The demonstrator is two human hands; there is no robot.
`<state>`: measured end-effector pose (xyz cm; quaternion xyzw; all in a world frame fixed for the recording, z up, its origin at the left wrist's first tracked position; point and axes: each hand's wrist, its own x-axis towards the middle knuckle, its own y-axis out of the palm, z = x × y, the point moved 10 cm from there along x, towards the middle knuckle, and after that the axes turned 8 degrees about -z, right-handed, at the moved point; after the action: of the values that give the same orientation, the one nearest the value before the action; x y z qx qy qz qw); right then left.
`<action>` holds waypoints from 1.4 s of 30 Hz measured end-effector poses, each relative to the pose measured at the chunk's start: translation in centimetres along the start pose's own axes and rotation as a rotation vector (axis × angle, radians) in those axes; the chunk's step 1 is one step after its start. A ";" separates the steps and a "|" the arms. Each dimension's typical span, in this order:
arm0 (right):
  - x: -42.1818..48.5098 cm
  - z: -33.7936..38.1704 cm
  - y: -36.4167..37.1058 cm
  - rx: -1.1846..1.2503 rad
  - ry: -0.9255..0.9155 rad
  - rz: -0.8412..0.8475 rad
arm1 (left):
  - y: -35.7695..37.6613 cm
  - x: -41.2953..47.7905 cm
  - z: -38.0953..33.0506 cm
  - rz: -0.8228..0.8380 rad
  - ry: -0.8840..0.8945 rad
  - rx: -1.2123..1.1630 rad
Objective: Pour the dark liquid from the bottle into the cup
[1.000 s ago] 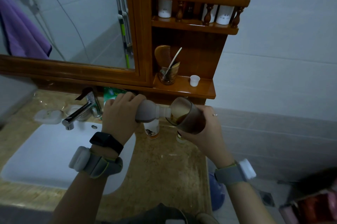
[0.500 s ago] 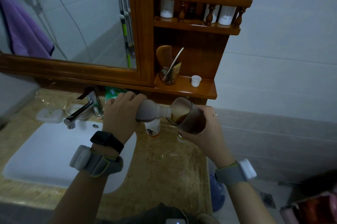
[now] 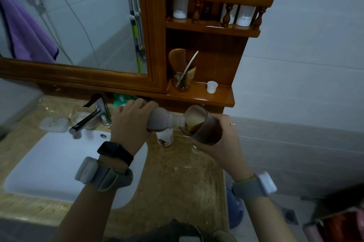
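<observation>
nearest to me i saw the two forearms, each with a grey strap and a white sensor on the wrist, and a black watch on the left one. under them was the marble table point(image 3: 177, 182) with the white sink point(image 3: 49, 164) on the left side. the left hand point(image 3: 129, 123) had its fingers closed around the body of the bottle point(image 3: 161, 119), which lay almost horizontal above the table, with its neck pointing to the right. the mouth of the bottle reached just inside the rim of the cup point(image 3: 202, 125). the right hand point(image 3: 222, 143) had its fingers wrapped around the lower part of the cup and kept it tilted toward the bottle. dark liquid was in the low side of the cup. under the bottle a small white container point(image 3: 165, 140) stood on the table. farther back the faucet point(image 3: 88, 119) stood behind the sink, and on the wooden shelf point(image 3: 220, 97) there were a glass with a comb point(image 3: 182, 82) and a small white cap point(image 3: 212, 87).
</observation>
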<state>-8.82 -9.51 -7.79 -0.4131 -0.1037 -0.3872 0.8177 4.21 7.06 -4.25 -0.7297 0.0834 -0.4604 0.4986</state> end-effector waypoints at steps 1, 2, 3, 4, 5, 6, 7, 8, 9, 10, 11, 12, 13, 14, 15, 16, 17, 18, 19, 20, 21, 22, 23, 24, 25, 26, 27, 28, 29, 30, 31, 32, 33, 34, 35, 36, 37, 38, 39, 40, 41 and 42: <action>0.0 0.0 -0.1 0.013 -0.008 -0.015 | 0.0 0.0 0.0 0.002 -0.001 0.000; 0.0 0.0 -0.2 0.029 -0.016 -0.025 | 0.0 0.0 0.0 0.004 -0.002 0.000; 0.0 -0.1 -0.2 0.038 -0.020 -0.029 | 0.0 0.0 0.0 0.005 -0.003 -0.002; 0.0 -0.2 -0.1 0.038 -0.023 -0.030 | 0.0 0.0 0.0 0.007 -0.004 -0.003; 0.0 -0.2 -0.1 0.032 -0.023 -0.032 | 0.0 0.0 0.0 0.010 -0.004 -0.003; 0.0 -0.2 -0.1 0.029 -0.024 -0.034 | 0.1 0.0 -0.1 0.011 -0.003 -0.003; 0.1 -0.2 -0.2 0.029 -0.029 -0.038 | 0.0 0.0 -0.1 0.012 -0.003 -0.002; 0.1 -0.1 -0.2 0.030 -0.037 -0.042 | 0.0 0.0 -0.1 0.013 -0.004 -0.001; 0.1 -0.1 -0.2 0.029 -0.043 -0.046 | 0.0 0.0 -0.1 0.014 -0.003 0.000; 0.1 -0.1 -0.2 0.027 -0.050 -0.049 | 0.0 0.0 -0.1 0.014 -0.003 0.000; 0.1 0.0 -0.3 0.028 -0.053 -0.051 | 0.0 0.0 -0.1 0.012 -0.003 0.002; 0.1 0.0 -0.3 0.032 -0.054 -0.050 | 0.0 0.0 -0.1 0.009 -0.003 0.004; 0.0 0.0 -0.3 0.039 -0.052 -0.047 | 0.0 0.0 -0.1 0.007 -0.002 0.005; 0.0 0.0 -0.3 0.044 -0.052 -0.045 | -0.1 0.0 -0.1 0.004 -0.001 0.005; 0.0 -0.1 -0.3 0.045 -0.053 -0.044 | -0.1 0.0 -0.1 0.001 0.000 0.003; -0.1 -0.1 -0.3 0.045 -0.053 -0.046 | -0.1 0.0 -0.2 -0.003 0.002 0.001; 0.0 -0.1 -0.4 0.046 -0.052 -0.049 | -0.2 -0.1 -0.2 -0.007 0.004 0.001; 0.0 -0.2 -0.4 0.049 -0.050 -0.052 | -0.2 -0.1 -0.2 -0.011 0.007 0.002; -0.1 -0.1 -0.5 0.052 -0.052 -0.058 | -0.2 -0.1 -0.2 -0.015 0.008 0.004; -0.1 -0.1 -0.6 0.051 -0.054 -0.064 | -0.3 -0.1 -0.2 -0.016 0.008 0.005; -0.2 -0.1 -0.6 0.050 -0.051 -0.067 | -0.3 -0.1 -0.2 -0.015 0.007 0.006; -0.2 -0.1 -0.7 0.047 -0.046 -0.065 | -0.3 -0.1 -0.2 -0.013 0.007 0.007; -0.2 -0.1 -0.7 0.044 -0.042 -0.061 | -0.3 -0.1 -0.3 -0.011 0.008 0.007; -0.2 0.0 -0.6 0.037 -0.037 -0.052 | -0.3 -0.1 -0.3 -0.010 0.009 0.007; -0.2 -0.1 -0.4 0.025 -0.024 -0.030 | -0.3 -0.1 -0.3 -0.010 0.010 0.006; -0.2 -0.2 0.0 0.006 0.002 0.006 | -0.3 -0.1 -0.3 -0.009 0.008 0.004; -0.2 -0.4 0.3 -0.012 0.026 0.036 | -0.3 -0.1 -0.4 -0.009 0.006 0.002; -0.2 -0.4 0.3 -0.017 0.032 0.038 | -0.3 -0.1 -0.4 -0.008 0.004 -0.001; -0.2 -0.3 0.1 -0.014 0.027 0.026 | -0.3 -0.1 -0.4 -0.008 0.004 -0.002; -0.2 -0.3 0.0 -0.010 0.030 0.022 | -0.3 -0.1 -0.4 -0.007 0.003 -0.003; -0.2 -0.3 0.0 -0.013 0.040 0.028 | -0.3 -0.1 -0.4 -0.006 0.003 -0.002; -0.2 -0.4 0.1 -0.019 0.058 0.042 | -0.3 -0.1 -0.4 -0.004 0.003 0.000; -0.1 -0.4 0.1 -0.021 0.072 0.051 | -0.2 -0.1 -0.4 -0.002 0.004 0.002; -0.2 -0.4 0.0 -0.014 0.071 0.045 | -0.2 -0.1 -0.4 -0.002 0.005 0.005; -0.2 -0.1 -0.3 0.005 0.050 0.020 | -0.2 -0.1 -0.4 -0.004 0.005 0.006; -0.3 0.2 -0.6 0.021 0.026 -0.002 | -0.2 -0.1 -0.4 -0.007 0.005 0.007; -0.3 0.3 -0.7 0.027 0.015 -0.013 | -0.3 -0.1 -0.4 -0.010 0.005 0.007; -0.4 0.2 -0.7 0.018 0.021 -0.008 | -0.3 -0.1 -0.4 -0.011 0.004 0.007; -0.3 0.2 -0.5 0.008 0.026 -0.004 | -0.3 -0.1 -0.4 -0.011 0.004 0.008; -0.2 0.0 -0.2 0.000 0.027 0.002 | -0.3 -0.1 -0.4 -0.008 0.004 0.011; -0.1 -0.2 0.2 -0.005 0.033 0.023 | -0.2 -0.1 -0.3 -0.003 0.003 0.013; -0.1 -0.4 0.7 -0.008 0.049 0.059 | -0.2 -0.1 -0.3 0.002 0.002 0.014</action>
<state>-8.47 -9.51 -8.51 -0.4095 -0.0698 -0.3733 0.8296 3.85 7.01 -4.14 -0.7257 0.0816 -0.4611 0.5041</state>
